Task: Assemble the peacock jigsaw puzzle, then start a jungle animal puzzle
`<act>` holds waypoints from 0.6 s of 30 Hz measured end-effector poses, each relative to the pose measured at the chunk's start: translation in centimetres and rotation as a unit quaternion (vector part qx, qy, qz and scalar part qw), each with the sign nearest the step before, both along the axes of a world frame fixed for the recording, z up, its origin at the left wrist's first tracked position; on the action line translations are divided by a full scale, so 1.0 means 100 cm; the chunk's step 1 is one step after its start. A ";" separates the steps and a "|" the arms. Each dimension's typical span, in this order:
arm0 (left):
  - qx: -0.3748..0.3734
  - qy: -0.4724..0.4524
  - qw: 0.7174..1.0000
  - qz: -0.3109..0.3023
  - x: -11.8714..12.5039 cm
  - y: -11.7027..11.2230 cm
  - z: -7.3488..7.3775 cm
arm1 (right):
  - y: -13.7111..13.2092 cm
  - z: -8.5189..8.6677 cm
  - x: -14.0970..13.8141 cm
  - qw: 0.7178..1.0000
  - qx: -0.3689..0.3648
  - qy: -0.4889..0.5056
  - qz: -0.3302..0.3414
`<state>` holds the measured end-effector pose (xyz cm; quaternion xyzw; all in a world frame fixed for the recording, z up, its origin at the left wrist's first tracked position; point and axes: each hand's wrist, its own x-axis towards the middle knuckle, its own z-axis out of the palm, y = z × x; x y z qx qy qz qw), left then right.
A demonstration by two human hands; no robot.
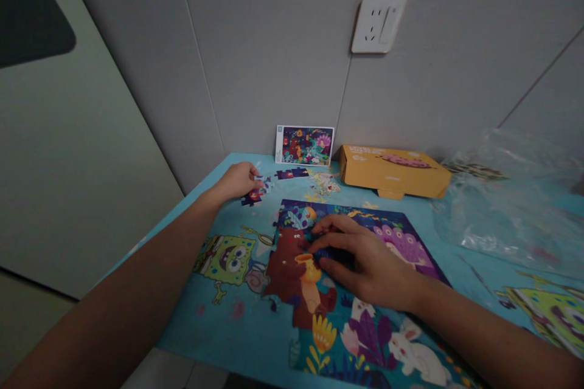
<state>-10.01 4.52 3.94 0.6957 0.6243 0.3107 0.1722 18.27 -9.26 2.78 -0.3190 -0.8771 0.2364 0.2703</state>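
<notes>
A partly assembled jigsaw puzzle (pixel 314 301) lies on the table, showing a brown bear with a honey pot, flowers and white rabbits; its left edge is uneven. My right hand (pixel 365 255) rests over its upper middle, fingers apart and fingertips on or just above the picture. Beyond the puzzle's upper left corner, my left hand (pixel 237 182) has its fingers closed at a small group of dark and light-blue puzzle pieces (pixel 253 196); the fingers partly hide what they grip. A short joined strip of pieces (pixel 292 174) lies to the right of that hand.
A reference picture card (pixel 305 146) leans on the wall. Beside it are an orange box (pixel 395 171) and loose small pieces (pixel 325 183). Clear plastic bags (pixel 506 225) cover the right side. The blue tablecloth (pixel 219 322) has cartoon prints. A wall socket (pixel 378 23) is above.
</notes>
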 end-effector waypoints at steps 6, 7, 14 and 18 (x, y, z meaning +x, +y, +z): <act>-0.104 -0.302 0.938 -0.133 0.042 -0.028 0.016 | 0.000 0.005 -0.003 0.998 -0.022 0.029 -0.058; -0.133 -0.331 0.917 -0.181 0.051 -0.037 0.018 | 0.000 0.006 -0.003 0.995 -0.035 0.038 -0.080; -0.233 -0.294 0.845 -0.382 0.084 -0.072 0.013 | 0.003 0.005 0.000 0.980 -0.036 0.049 -0.190; -0.288 -0.304 0.821 -0.388 0.080 -0.066 0.005 | 0.006 0.002 0.000 0.975 -0.028 0.065 -0.209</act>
